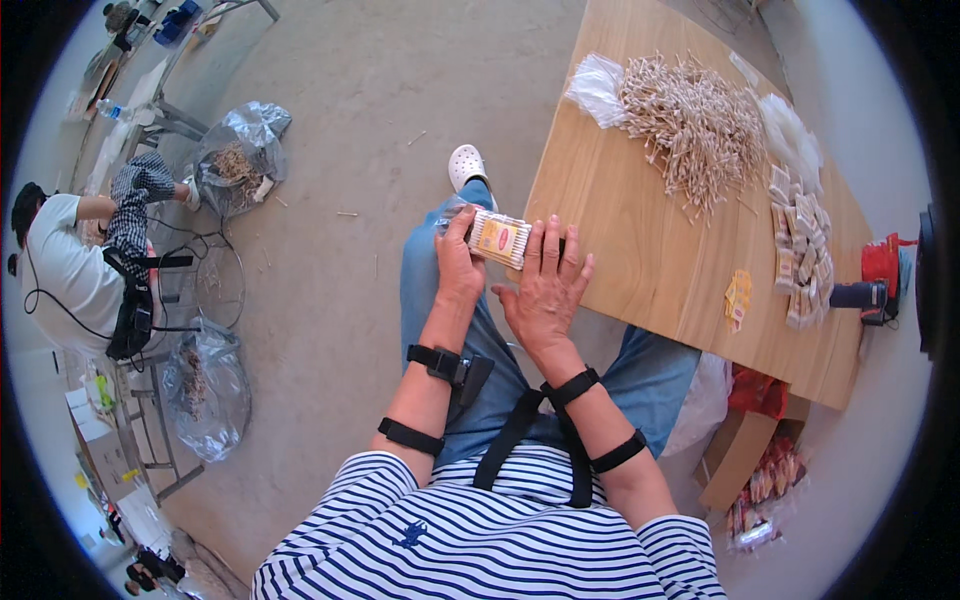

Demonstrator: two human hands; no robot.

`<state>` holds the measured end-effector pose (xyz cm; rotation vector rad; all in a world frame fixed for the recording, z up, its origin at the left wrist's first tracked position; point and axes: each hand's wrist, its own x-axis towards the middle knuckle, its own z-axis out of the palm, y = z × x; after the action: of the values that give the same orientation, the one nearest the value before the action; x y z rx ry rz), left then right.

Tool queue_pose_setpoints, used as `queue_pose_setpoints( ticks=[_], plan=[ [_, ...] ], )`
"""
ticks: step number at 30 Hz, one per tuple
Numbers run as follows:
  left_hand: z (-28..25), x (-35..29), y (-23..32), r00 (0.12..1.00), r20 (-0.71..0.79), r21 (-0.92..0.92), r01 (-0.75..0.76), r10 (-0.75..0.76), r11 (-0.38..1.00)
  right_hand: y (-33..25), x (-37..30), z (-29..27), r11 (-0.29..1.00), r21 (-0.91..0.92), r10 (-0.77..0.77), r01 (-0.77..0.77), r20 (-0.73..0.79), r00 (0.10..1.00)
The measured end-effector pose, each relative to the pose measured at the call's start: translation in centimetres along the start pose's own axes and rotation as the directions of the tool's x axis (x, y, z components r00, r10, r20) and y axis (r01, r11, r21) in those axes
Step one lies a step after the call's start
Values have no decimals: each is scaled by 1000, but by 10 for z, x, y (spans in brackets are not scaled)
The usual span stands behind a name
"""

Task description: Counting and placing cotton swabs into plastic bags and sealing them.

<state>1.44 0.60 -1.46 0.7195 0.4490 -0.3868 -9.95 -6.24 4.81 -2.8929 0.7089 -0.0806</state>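
Observation:
A clear pack of cotton swabs (487, 236) with a yellow label is held over my lap, beside the table's near left corner. My left hand (460, 262) grips its left end, thumb along the top, with loose clear film bunched there. My right hand (545, 290) has its fingers stretched out, their tips at the pack's right end by the table edge. On the wooden table (610, 220) lies a big heap of loose cotton swabs (690, 125). Yellow label cards (738, 300) lie near the table's right side, next to stacked filled packs (802, 250).
Clear plastic bags (597, 90) lie left of the heap, with more film (792, 135) to its right. A dark cylinder (858, 295) sits at the right edge. Below stands a cardboard box (738, 460). At left, another person (80, 260) sits by bags of swabs (238, 165).

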Motion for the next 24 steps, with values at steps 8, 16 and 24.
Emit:
queue_pose_setpoints(
  ticks=[8,16,24],
  plan=[
    [-2,1,2,999,25,28,-25,24,999,0,2,3,996,91,18,-14,-43,999],
    [1,-4,4,998,27,77,-59,57,995,-7,3,0,997,81,17,-17,-7,1000],
    [-3,2,7,998,65,-11,24,-24,1000,-7,1,4,998,70,11,-8,-45,999]
  ],
)
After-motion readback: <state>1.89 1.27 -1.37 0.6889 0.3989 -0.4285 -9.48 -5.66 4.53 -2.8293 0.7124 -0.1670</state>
